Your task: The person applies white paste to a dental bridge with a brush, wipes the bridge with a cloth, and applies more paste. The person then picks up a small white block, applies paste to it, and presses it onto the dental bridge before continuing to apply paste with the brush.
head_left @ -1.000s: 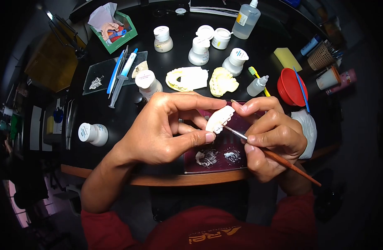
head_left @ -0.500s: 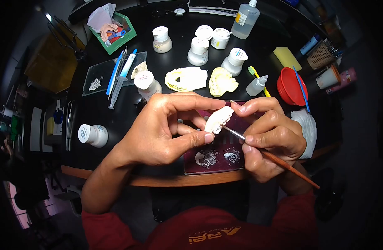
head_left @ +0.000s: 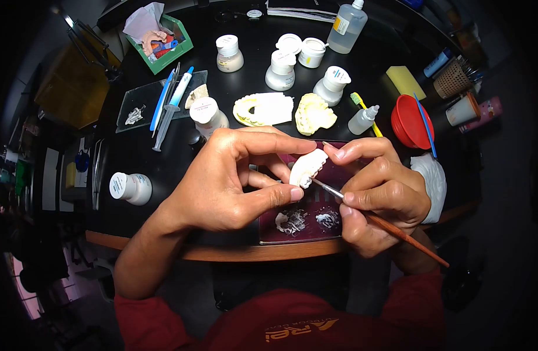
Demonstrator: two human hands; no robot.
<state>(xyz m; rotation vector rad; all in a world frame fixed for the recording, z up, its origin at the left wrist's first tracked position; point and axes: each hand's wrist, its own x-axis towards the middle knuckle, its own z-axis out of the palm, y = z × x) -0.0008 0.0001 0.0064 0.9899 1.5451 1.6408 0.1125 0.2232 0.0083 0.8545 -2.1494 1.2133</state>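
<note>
Head view shows the left hand (head_left: 222, 186) pinching a white tooth model (head_left: 304, 166) between thumb and fingers, held up over a dark red tile (head_left: 307, 237) on the bench (head_left: 164, 175). The right hand (head_left: 387, 198) has its fingers closed on a brown paintbrush (head_left: 404, 236), with its tip right at the model. White stuff (head_left: 292, 223) lies in two messy patches on the tile.
</note>
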